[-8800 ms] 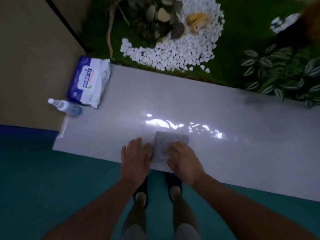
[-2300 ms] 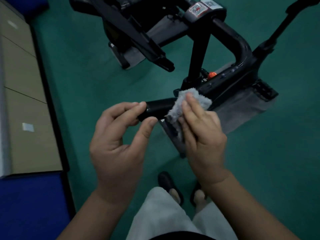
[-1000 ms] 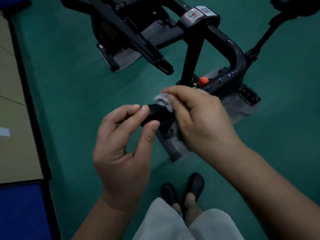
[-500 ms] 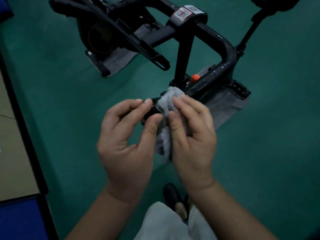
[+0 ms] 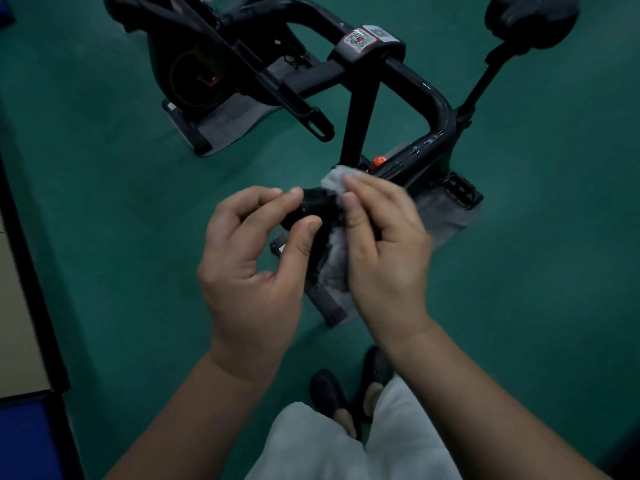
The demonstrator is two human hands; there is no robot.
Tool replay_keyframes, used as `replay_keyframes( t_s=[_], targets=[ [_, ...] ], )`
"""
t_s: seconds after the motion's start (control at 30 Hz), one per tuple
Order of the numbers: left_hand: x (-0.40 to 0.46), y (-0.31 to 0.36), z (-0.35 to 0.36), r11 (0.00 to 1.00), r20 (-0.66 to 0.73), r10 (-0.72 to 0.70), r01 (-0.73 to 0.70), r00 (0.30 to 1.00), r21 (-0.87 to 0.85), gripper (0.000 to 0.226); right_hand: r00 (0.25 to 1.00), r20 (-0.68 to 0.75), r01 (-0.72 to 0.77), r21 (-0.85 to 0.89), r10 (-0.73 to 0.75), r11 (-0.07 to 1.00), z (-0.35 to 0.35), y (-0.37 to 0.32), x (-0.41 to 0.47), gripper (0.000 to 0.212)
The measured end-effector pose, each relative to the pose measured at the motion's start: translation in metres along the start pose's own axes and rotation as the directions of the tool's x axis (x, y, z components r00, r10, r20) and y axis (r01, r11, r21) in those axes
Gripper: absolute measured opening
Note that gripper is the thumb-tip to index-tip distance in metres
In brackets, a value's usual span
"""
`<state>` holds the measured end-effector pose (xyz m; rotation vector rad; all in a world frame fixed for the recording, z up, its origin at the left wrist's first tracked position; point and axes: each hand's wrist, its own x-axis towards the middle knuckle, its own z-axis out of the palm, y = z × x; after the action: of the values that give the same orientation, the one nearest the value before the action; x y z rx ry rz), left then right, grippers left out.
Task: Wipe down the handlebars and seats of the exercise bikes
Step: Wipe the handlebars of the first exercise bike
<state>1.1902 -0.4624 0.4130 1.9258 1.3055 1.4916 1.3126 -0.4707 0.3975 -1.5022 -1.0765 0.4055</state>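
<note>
Pinching the black grip end (image 5: 313, 207) between left hand (image 5: 254, 271) thumb and fingertips, right hand (image 5: 384, 251) wrapping a grey cloth (image 5: 337, 244) around the same bar beside it, above the bike (image 5: 363, 95) on green floor (image 5: 104, 202).

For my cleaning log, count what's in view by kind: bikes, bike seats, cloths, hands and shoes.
Exercise bike: 1
Bike seat: 1
Grey cloth: 1
Hands: 2, left hand and right hand
Black shoes: 2, and
Total: 7
</note>
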Motion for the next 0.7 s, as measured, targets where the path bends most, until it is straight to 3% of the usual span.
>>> replay_keyframes(
  t_s=[0.1, 0.27, 0.37, 0.47, 0.6, 0.63, 0.7],
  targets=[
    [0.0, 0.003, 0.002, 0.998, 0.02, 0.014, -0.015, 1.0, 0.057, 0.024, 0.967, 0.146, 0.217, -0.047, -0.208, 0.975, -0.009, 0.005, -0.001, 0.025],
    [-0.001, 0.017, 0.008, 0.973, 0.018, -0.016, 0.011, 1.0, 0.229, 0.021, 0.976, 0.169, 0.177, -0.252, -0.137, 0.951, -0.03, 0.025, 0.033, 0.025],
    [-0.001, 0.03, 0.016, 0.928, 0.036, -0.017, 0.002, 0.999, 0.373, 0.025, 0.894, 0.365, 0.349, -0.204, -0.26, 0.915, -0.027, 0.015, 0.035, 0.025],
    [-0.003, 0.043, 0.028, 0.865, 0.005, -0.071, 0.059, 0.997, 0.499, 0.031, 0.81, 0.538, 0.431, -0.276, -0.234, 0.859, -0.054, 0.032, 0.064, 0.032],
    [-0.012, 0.057, 0.048, 0.77, -0.08, -0.163, 0.178, 0.983, 0.613, 0.038, 0.842, 0.523, 0.383, -0.41, -0.13, 0.828, -0.074, 0.043, 0.099, 0.03],
    [-0.016, 0.06, 0.055, 0.739, -0.1, -0.172, 0.195, 0.98, 0.645, 0.038, 0.82, 0.55, 0.419, -0.388, -0.159, 0.821, -0.068, 0.037, 0.095, 0.03],
    [-0.022, 0.065, 0.069, 0.676, -0.133, -0.182, 0.222, 0.974, 0.702, 0.036, 0.708, 0.667, 0.531, -0.285, -0.233, 0.798, -0.056, 0.032, 0.079, 0.036]
  ],
)
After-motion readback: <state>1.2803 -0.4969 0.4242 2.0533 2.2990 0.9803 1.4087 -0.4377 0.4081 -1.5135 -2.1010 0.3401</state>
